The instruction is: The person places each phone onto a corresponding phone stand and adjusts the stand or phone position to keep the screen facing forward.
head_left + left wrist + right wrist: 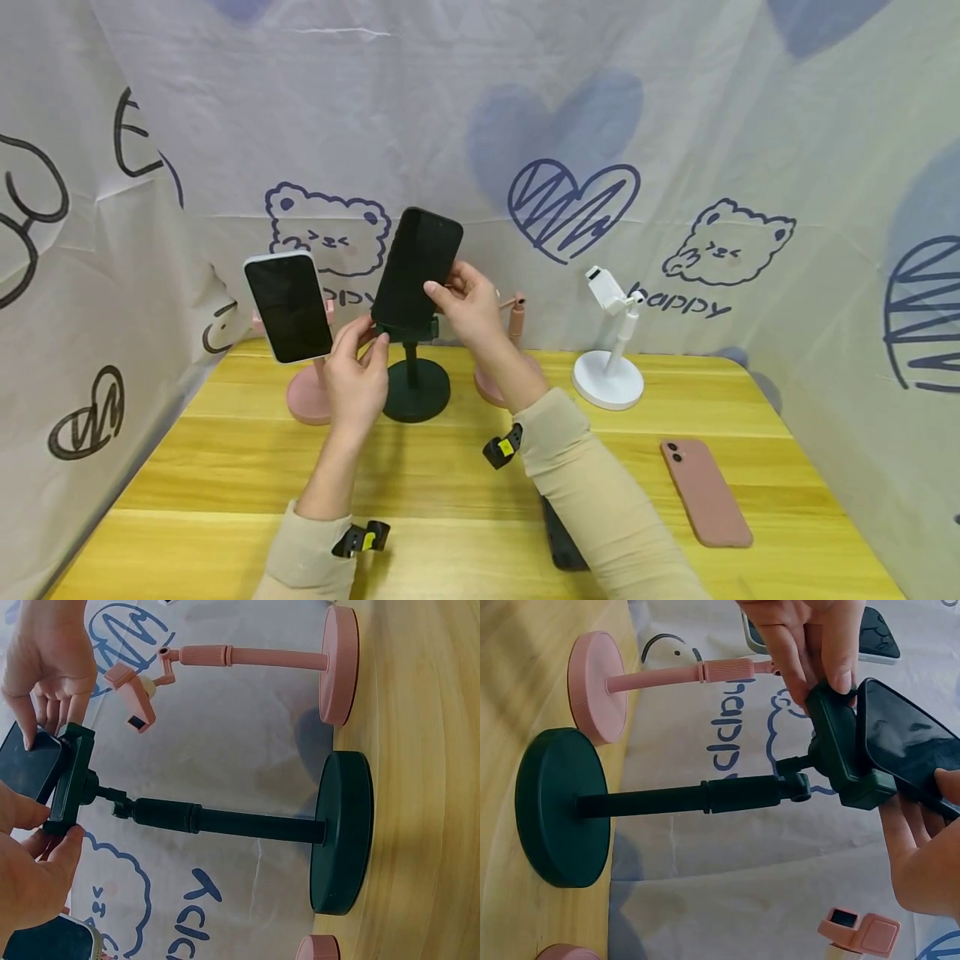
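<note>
In the head view my right hand (474, 307) holds a dark phone (420, 262) by its right edge, thumb on the screen and fingers behind. The phone tilts, its lower end at the clamp (844, 746) of a dark green phone stand (417, 390). My left hand (358, 375) pinches one end of that clamp between thumb and fingers, as the right wrist view shows. The phone's lower edge lies against the clamp's face; whether the clamp grips it I cannot tell. The stand's round base (341, 832) rests on the table.
Left of the green stand, a pink stand (307, 396) carries a white-edged phone (288, 304). To the right stand another pink stand (517, 321), partly behind my right arm, and a white one (609, 379). A pink phone (707, 492) lies right; a dark phone (562, 537) is partly under my sleeve.
</note>
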Motion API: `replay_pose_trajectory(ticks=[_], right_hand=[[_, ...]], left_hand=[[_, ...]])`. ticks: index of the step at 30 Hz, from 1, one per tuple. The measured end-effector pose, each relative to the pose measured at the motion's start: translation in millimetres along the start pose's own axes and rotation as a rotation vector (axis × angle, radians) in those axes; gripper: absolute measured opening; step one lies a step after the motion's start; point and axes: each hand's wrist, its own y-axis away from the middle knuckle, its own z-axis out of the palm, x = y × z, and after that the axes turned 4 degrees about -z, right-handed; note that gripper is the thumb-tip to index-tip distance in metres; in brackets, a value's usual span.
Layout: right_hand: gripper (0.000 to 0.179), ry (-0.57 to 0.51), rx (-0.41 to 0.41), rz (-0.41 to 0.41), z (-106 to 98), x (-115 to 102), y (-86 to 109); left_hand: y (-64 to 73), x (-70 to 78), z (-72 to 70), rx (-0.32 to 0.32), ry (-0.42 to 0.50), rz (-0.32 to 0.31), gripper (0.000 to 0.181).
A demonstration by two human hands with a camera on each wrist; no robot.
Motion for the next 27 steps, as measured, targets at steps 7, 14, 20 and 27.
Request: replay_pose_trajectory(ticks=[7,14,20,27], right_hand=[[0.034,-0.091,-0.065,0.008,-0.2,5.9,-4.7],[0.046,-0.053,-0.127,-0.004,-2.1,11.4,-4.5],[0.048,-0.009,-0.162,-0.109,-6.4,17.7,-5.1],[0.04,0.09,-0.178,-0.174,-12.0,22.1,-8.4]], left_hand=[[-0.2,0.6,1.1,0.014,0.01,0.018,0.034],[0.9,-0.2,1.0,0.008,-0.043,0.002,0.034],[2.3,1.7,1.8,0.007,-0.133,0.009,0.035],[2.4,3.4,1.0,0.047,-0.184,0.049,0.033]])
